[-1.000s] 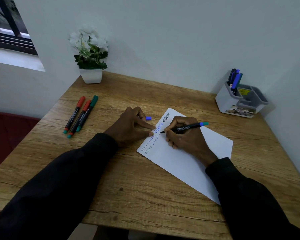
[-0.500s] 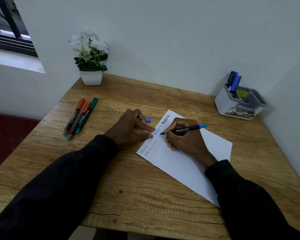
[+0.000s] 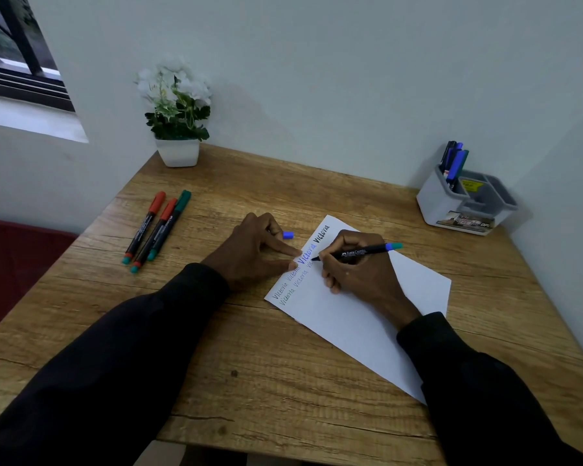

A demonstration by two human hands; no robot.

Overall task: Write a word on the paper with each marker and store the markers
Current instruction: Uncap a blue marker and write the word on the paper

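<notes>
A white sheet of paper (image 3: 360, 317) lies slanted on the wooden table, with the word "Victoria" written on it several times in different colours. My right hand (image 3: 357, 274) grips a black marker with a blue end (image 3: 360, 252), its tip touching the paper beside the second row of words. My left hand (image 3: 253, 250) presses its index finger and thumb on the paper's left edge. Its curled fingers hold the blue cap (image 3: 287, 234). Two red-capped markers (image 3: 148, 227) and a green-capped marker (image 3: 170, 223) lie side by side at the left.
A white and grey desk organizer (image 3: 465, 206) stands at the back right with several markers upright in one compartment. A white pot of flowers (image 3: 177, 151) sits at the back left corner. Walls border the table at the back and right.
The marker tip has crept slightly along the second row of writing. My left hand stays pressed on the paper's edge with the cap.
</notes>
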